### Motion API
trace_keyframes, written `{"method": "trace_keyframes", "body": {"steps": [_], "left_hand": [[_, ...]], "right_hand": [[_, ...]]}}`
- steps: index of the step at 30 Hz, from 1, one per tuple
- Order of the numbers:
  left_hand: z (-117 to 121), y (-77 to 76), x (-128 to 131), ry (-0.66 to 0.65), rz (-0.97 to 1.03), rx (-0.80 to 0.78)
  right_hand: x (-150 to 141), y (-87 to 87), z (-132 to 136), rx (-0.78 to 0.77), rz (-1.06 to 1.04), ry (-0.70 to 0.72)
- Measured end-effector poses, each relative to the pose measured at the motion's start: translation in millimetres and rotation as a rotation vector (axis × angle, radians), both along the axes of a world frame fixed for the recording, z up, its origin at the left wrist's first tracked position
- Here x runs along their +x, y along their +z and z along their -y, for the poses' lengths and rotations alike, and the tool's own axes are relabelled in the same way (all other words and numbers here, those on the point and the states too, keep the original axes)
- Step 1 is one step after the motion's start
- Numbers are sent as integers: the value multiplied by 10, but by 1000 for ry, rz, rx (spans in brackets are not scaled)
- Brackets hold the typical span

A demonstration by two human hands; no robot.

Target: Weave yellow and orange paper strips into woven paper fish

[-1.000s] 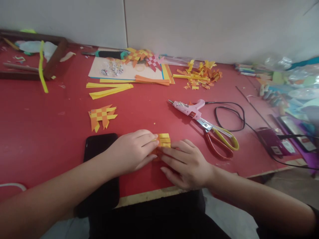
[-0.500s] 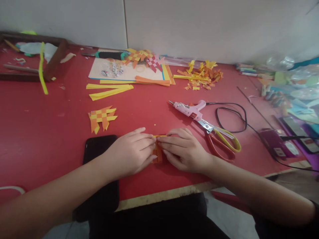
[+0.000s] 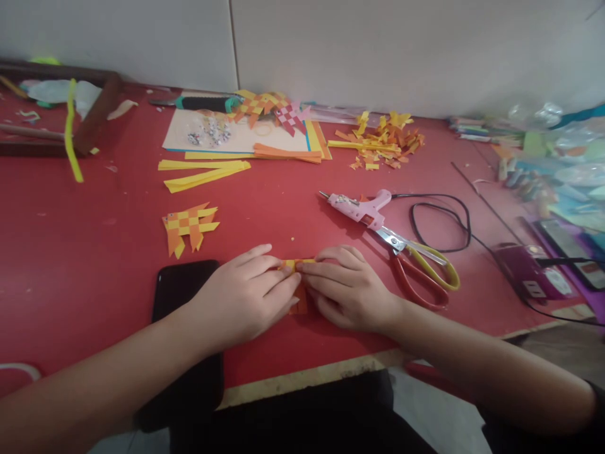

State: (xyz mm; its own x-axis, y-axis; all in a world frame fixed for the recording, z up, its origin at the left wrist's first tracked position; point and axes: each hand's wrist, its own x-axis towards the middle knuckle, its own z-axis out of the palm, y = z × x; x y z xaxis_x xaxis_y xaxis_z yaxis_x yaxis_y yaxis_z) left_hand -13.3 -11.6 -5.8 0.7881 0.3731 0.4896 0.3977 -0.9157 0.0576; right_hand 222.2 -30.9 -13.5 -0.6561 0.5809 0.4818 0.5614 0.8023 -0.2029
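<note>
On the red table lies a small woven piece of orange and yellow paper strips, almost wholly covered by both hands. My left hand rests on its left side, fingers pressed together on it. My right hand lies over its right side, fingertips pinching the yellow top edge. The fingertips of the two hands meet over the piece.
A black phone lies under my left wrist. A finished woven paper fish sits to the far left. A pink glue gun, red-and-yellow scissors, loose paper strips, scraps and a purple box are around.
My right hand has slid forward over the yellow strips, which now hardly show. Both hands' fingertips have come together on the piece.
</note>
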Motion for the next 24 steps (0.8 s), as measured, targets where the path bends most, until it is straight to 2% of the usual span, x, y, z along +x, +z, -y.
{"method": "trace_keyframes", "body": {"steps": [6,15,20,24], "left_hand": [[35,5,-11,52,-51,23],[41,-2,-15,16,-90,-64],[28,-1,-27,0,-43,-93],[17,-1,-18,-4,-35,-108]], "right_hand": [[-5,14,-2,-28,-19,-8],[35,-8,-28,-60,-25,65],[34,-31,-29,-75,-8,54],[53,-28,-21,-66,-10,99]]}}
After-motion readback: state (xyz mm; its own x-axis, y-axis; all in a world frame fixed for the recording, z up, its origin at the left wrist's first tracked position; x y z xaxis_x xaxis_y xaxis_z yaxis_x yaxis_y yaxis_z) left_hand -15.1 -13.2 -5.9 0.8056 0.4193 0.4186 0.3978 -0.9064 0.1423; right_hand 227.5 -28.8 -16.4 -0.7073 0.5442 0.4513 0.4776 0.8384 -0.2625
